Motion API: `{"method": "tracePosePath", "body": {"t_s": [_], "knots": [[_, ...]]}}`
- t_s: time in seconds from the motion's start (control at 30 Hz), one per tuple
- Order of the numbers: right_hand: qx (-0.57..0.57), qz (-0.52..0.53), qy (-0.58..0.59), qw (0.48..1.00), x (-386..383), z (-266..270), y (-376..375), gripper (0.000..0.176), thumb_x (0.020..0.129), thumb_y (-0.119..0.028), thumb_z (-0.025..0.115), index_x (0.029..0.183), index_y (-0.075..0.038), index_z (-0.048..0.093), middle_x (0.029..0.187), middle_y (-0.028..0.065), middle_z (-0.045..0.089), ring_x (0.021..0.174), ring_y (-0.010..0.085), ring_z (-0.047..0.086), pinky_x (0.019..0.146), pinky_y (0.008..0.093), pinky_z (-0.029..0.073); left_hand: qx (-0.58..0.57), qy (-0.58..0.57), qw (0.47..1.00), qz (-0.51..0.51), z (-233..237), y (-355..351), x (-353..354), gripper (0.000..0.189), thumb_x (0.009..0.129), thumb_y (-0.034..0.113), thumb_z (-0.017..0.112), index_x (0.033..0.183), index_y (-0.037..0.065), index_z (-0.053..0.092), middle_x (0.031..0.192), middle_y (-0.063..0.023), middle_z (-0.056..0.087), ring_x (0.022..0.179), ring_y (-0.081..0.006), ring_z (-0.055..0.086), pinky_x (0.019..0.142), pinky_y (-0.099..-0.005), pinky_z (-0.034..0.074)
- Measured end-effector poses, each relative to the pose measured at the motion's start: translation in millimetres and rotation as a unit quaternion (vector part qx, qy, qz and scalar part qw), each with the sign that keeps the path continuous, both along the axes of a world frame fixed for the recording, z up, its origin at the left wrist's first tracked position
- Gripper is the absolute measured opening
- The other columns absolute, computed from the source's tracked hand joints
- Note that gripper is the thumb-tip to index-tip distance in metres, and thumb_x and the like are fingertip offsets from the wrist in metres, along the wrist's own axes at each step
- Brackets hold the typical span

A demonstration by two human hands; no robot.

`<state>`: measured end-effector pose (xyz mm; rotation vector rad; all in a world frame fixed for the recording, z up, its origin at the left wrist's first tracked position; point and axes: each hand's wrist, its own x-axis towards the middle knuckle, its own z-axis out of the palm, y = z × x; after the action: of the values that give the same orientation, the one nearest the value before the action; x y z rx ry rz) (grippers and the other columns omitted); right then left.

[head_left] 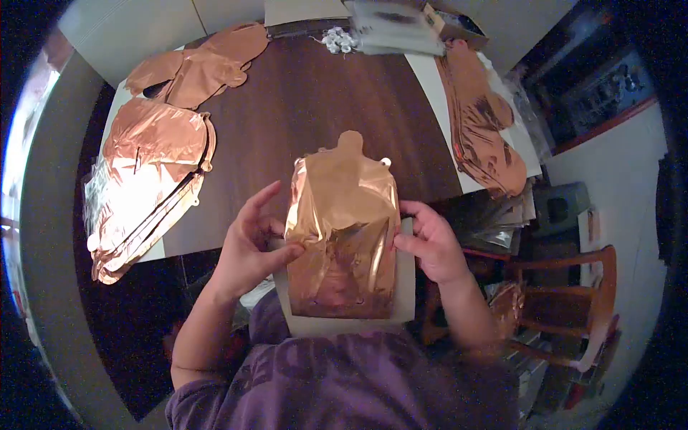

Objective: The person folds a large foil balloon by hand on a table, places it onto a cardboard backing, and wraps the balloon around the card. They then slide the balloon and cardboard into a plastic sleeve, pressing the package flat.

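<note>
A flat, copper-coloured foil balloon (344, 193) with a rounded tab at its top lies over a pale card (405, 304) close to my body. My left hand (251, 240) grips the balloon's left edge, thumb on top and index finger raised. On the opposite edge, my right hand (433, 244) pinches the foil between thumb and fingers. Creases run down the shiny surface, and the fingertips under it are hidden.
More flat foil balloons (154, 179) are stacked at the left of the brown table (301, 93). Others (480, 115) lie along the right. Small white pieces (339, 41), plastic bags (398, 29) and a box (455, 25) sit at the back. A wooden chair (566, 294) stands right.
</note>
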<state>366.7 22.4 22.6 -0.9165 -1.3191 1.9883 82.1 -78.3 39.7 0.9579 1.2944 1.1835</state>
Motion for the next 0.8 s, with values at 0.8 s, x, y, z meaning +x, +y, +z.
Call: {"method": "tracePosePath", "body": {"t_s": [0.8], "knots": [[0.225, 0.073, -0.215, 0.948, 4, 55, -18, 0.025, 0.079, -0.012, 0.078, 0.101, -0.005, 0.068, 0.093, 0.0042, 0.071, 0.086, 0.0106, 0.066, 0.078, 0.0281, 0.052, -0.043, 0.229, 0.972, -0.019, 47, -53, 13, 0.022, 0.074, 0.007, 0.078, 0.093, 0.003, 0.068, 0.09, -0.0086, 0.066, 0.084, -0.0197, 0.065, 0.073, -0.0299, 0.05]]}}
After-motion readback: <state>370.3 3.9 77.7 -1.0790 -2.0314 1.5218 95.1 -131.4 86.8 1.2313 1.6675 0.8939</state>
